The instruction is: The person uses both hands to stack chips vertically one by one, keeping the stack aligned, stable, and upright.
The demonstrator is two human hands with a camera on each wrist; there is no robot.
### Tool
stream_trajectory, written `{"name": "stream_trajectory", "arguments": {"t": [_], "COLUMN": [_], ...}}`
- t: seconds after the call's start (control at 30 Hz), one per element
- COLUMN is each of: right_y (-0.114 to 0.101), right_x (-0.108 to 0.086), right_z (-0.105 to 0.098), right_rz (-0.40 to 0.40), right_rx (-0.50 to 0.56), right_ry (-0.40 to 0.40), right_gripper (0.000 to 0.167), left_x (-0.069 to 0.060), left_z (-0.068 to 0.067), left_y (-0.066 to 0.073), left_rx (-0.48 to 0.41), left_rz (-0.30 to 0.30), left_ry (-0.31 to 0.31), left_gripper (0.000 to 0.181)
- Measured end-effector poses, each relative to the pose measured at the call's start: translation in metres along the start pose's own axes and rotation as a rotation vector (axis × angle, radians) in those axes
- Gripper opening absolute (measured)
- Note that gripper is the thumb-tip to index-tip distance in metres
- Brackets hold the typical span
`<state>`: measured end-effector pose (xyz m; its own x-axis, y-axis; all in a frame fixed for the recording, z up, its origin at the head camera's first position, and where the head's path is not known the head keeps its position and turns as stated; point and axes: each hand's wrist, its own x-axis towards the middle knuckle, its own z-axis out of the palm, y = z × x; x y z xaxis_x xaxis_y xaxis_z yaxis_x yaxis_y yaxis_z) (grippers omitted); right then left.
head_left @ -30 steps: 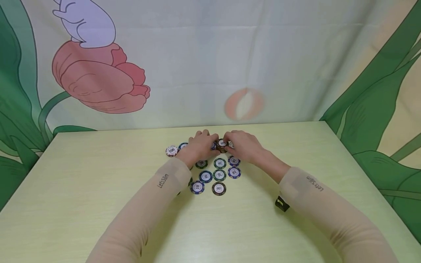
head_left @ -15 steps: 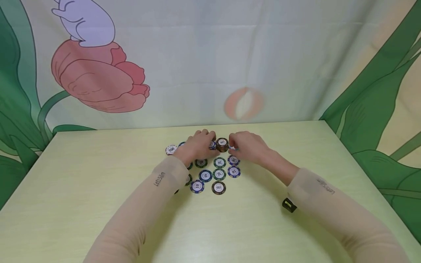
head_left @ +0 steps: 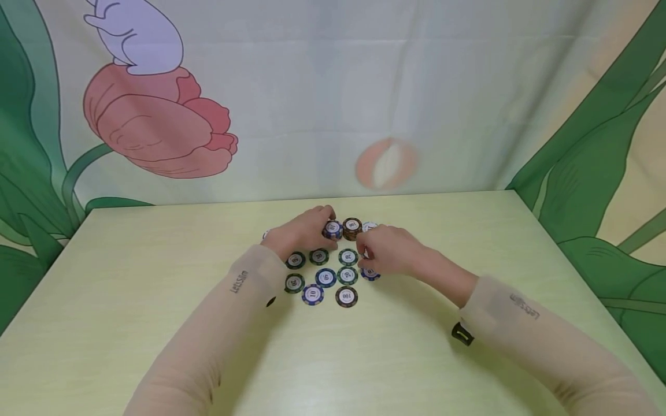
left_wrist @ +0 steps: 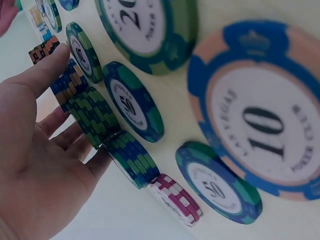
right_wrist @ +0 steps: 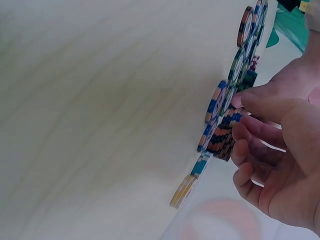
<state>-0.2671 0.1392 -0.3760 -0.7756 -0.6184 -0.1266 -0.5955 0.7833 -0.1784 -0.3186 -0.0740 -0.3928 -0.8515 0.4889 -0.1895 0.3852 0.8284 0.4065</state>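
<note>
My left hand (head_left: pixel 304 231) is at the back row of poker chips. Its thumb and fingers lie around the stack of blue 10 chips (head_left: pixel 333 229), with the thumb in front. In the left wrist view the thumb is beside that blue-and-orange stack (left_wrist: pixel 69 89) and the fingers reach behind the green stack (left_wrist: pixel 92 117). My right hand (head_left: pixel 392 249) is over the loose blue 10 chips (head_left: pixel 371 275) at the right, fingers loosely bent. The right wrist view shows nothing between its thumb and fingers; the blue 10 chip (right_wrist: pixel 216 101) lies flat nearby.
Beside the blue stack stands a stack of brown 100 chips (head_left: pixel 352 226), then a pale chip (head_left: pixel 369 226). Loose chips lie in front, such as a 100 chip (head_left: pixel 346 296) and a green 20 chip (head_left: pixel 347 275). The table (head_left: pixel 156 289) ends at a printed curtain (head_left: pixel 312 115).
My right hand has left the brown stack, passed the pale chip and come forward over the loose blue chips. The left hand has shifted slightly left, showing more of the blue stack.
</note>
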Motion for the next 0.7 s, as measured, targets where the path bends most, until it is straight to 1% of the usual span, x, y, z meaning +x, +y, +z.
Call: {"name": "stream_trajectory", "arguments": {"t": [0.13, 0.33, 0.5, 0.7], "right_y": [-0.005, -0.015, -0.024, -0.028], "right_x": [-0.004, -0.01, -0.014, -0.016], "right_z": [0.002, 0.007, 0.01, 0.013], "right_rz": [-0.056, -0.15, -0.175, -0.223], "right_rx": [0.003, 0.015, 0.039, 0.039], "right_ry": [-0.028, -0.072, -0.117, -0.121], "right_gripper": [0.015, 0.016, 0.024, 0.03], "left_x": [0.0, 0.001, 0.002, 0.002], "left_z": [0.0, 0.0, 0.0, 0.0], "left_y": [-0.003, -0.008, -0.009, -0.007], "left_rx": [0.026, 0.051, 0.078, 0.098], "left_rz": [0.005, 0.002, 0.001, 0.017], "left_ry": [0.002, -0.002, -0.011, -0.007], "left_gripper": [0.054, 0.053, 0.054, 0.053]}}
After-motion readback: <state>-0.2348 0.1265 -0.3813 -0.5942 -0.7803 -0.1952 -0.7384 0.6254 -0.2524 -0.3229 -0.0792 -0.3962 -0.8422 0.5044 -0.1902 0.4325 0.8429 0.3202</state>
